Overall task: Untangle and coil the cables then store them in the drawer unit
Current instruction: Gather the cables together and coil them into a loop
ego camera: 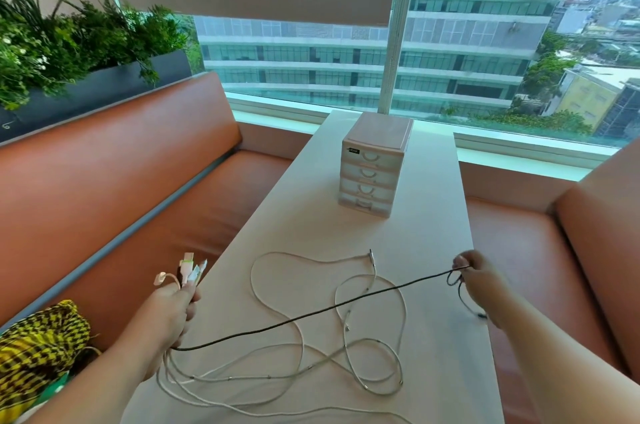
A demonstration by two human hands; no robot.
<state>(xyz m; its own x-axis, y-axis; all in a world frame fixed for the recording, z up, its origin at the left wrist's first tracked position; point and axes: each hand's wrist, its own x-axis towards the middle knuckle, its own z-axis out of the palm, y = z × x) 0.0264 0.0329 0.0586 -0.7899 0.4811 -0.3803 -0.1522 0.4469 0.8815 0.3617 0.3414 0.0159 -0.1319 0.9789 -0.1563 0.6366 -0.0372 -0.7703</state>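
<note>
While the two hands are held wide apart, an orange bench seat (121,181) runs along each long side of the white surface (433,222).

Drawer unit (372,167): stands upright at the far middle of the surface, four drawer fronts facing the camera, well apart from the cables.

White cables (251,276): several, lying in loose overlapping loops on the near half of the surface; their ends gather at the left hand.

Black cable (322,310): stretched in a nearly straight line between the hands, crossing above the white loops.

Left hand (173,312): off the left edge of the surface, fingers curled round a bundle of cable ends. Black cable emerges at its underside.

Right hand (481,281): at the right edge, pinching the black cable, a small loop beside the fingers.

Plugs (190,271): a cluster standing up out of the left hand's grip; types cannot be told.
</note>
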